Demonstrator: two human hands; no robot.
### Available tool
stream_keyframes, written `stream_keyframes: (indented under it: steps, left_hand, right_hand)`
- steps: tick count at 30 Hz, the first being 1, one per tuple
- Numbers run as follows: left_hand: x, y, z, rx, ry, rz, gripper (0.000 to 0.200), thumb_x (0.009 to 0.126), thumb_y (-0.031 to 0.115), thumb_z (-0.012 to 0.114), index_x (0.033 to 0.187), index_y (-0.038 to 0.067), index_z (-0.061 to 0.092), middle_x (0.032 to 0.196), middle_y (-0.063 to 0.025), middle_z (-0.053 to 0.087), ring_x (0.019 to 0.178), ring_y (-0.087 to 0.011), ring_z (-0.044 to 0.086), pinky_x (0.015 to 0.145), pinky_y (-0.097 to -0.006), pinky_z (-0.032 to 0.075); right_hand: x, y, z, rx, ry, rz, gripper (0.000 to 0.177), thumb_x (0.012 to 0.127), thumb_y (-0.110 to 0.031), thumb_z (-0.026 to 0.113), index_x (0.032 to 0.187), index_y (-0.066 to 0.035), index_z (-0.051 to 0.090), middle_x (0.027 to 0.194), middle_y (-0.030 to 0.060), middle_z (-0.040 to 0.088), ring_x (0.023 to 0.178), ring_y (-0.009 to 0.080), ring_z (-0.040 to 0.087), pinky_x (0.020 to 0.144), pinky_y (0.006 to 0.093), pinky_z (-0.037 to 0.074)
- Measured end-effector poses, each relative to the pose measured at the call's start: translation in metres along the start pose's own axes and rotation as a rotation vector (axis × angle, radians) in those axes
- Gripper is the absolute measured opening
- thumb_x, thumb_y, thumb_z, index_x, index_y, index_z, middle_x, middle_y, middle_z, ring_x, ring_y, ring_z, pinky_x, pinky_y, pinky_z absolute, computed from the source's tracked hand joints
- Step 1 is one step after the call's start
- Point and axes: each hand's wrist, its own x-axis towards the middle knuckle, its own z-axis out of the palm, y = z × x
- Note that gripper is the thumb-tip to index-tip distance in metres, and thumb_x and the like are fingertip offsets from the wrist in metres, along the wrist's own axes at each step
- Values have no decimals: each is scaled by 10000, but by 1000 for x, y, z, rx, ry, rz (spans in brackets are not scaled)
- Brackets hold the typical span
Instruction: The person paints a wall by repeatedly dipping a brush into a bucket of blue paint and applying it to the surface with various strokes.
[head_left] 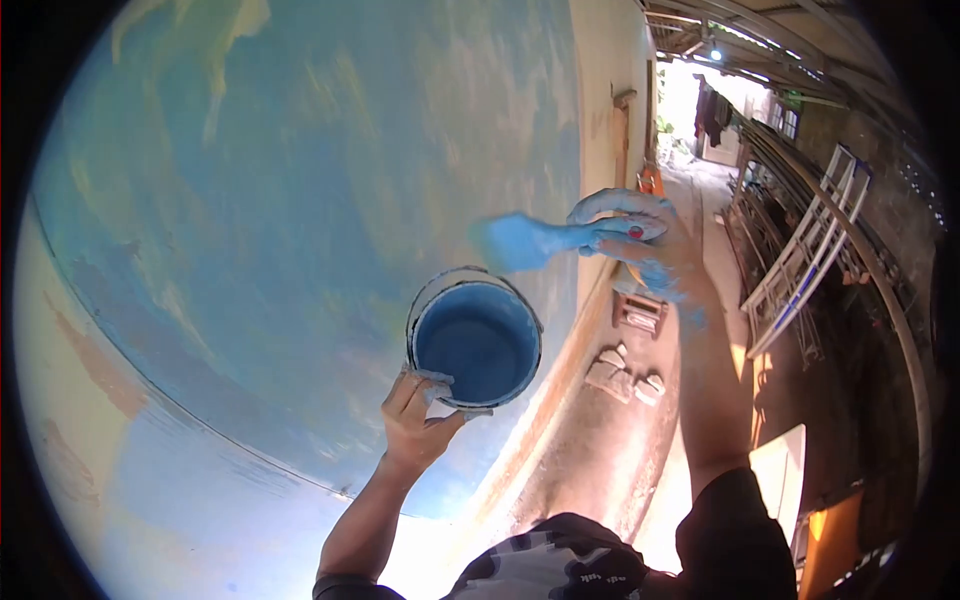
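My left hand grips the rim of a paint bucket at its near left side, thumb below and fingers over the edge. Dark blue paint lies inside, and a thin wire handle arcs above the far rim. To the upper right, my right hand is closed around the handle of a paintbrush, its bristles coated in light blue and pointing left toward the wall. Blue paint smears my right fingers and wrist. The wall carries streaky blue and greenish paint.
On the right, a ladder leans by long poles and stacked lumber. A small wooden stool and broken stone pieces sit on the floor along the wall. Clothes hang near the bright far opening.
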Motion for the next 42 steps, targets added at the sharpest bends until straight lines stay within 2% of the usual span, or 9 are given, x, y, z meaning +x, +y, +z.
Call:
stream_keyframes:
  steps: [2, 5, 14, 18, 22, 24, 27, 35, 42]
  left_hand:
    - [-16, -11, 11, 17, 8, 45, 512, 592, 128, 952, 991, 31, 646, 977, -124, 672, 835, -341, 677, 690, -403, 553]
    - [-30, -16, 23, 90, 12, 161, 486, 597, 148, 949, 951, 49, 631, 932, -102, 663, 807, -327, 664, 661, -402, 532]
    - [-41, 8, 22, 206, -61, 278, 374, 632, 224, 882, 884, 79, 648, 955, -66, 668, 778, -291, 648, 593, -378, 528]
    - [-45, 21, 16, 172, -89, 137, 420, 606, 214, 905, 912, 67, 657, 959, -81, 668, 784, -299, 649, 605, -392, 529]
    - [-55, 34, 14, 68, 44, -123, 442, 599, 138, 911, 954, 28, 671, 962, -111, 673, 805, -335, 666, 648, -405, 547]
    - [-71, 34, 16, -12, 93, -316, 435, 609, 61, 887, 989, -3, 684, 974, -139, 684, 842, -356, 687, 694, -405, 565]
    - [-78, 49, 11, -21, 102, -475, 435, 596, 33, 904, 978, -10, 699, 966, -149, 701, 848, -313, 708, 719, -371, 568]
    - [-71, 55, 2, 0, 95, -559, 419, 583, 35, 909, 950, -9, 711, 963, -146, 719, 832, -294, 730, 702, -357, 584]
    - [-29, 44, 7, -26, 141, -493, 418, 569, 36, 910, 933, -12, 710, 958, -142, 711, 843, -292, 723, 712, -358, 577]
  right_hand:
    - [-10, -27, 9, -75, -134, 49, 269, 871, 0, 740, 1138, 12, 708, 1073, 97, 717, 1023, 194, 696, 918, 335, 567]
    - [-19, -53, 40, -660, -434, 193, 277, 893, -72, 749, 1168, -42, 734, 1016, 91, 761, 934, 193, 729, 871, 332, 567]
    - [-53, 13, 71, -886, -575, 192, 290, 916, -224, 739, 1152, -56, 734, 1067, 152, 746, 936, 332, 708, 875, 407, 557]
    - [-61, 11, 69, -887, -574, 122, 284, 946, -258, 715, 1145, -57, 745, 1110, 113, 745, 944, 278, 720, 879, 367, 565]
    - [-92, 32, 75, -372, -145, 168, 235, 886, -114, 767, 1066, 36, 746, 972, 153, 761, 862, 196, 734, 803, 324, 579]
    - [-111, 59, 86, 124, 255, 259, 234, 893, -90, 752, 1045, 85, 720, 971, 182, 754, 856, 257, 737, 831, 338, 604]
    - [-129, 102, 101, 376, 500, 310, 212, 902, -79, 738, 1028, 87, 700, 972, 202, 742, 884, 305, 735, 861, 369, 625]
    - [-169, 175, 97, 804, 737, 350, 238, 966, -140, 684, 1064, 77, 679, 1045, 203, 721, 957, 314, 729, 858, 357, 637]
    - [-134, 153, 63, 670, 488, 364, 339, 1002, -220, 645, 1201, 54, 668, 1033, 162, 729, 904, 253, 721, 795, 308, 603]
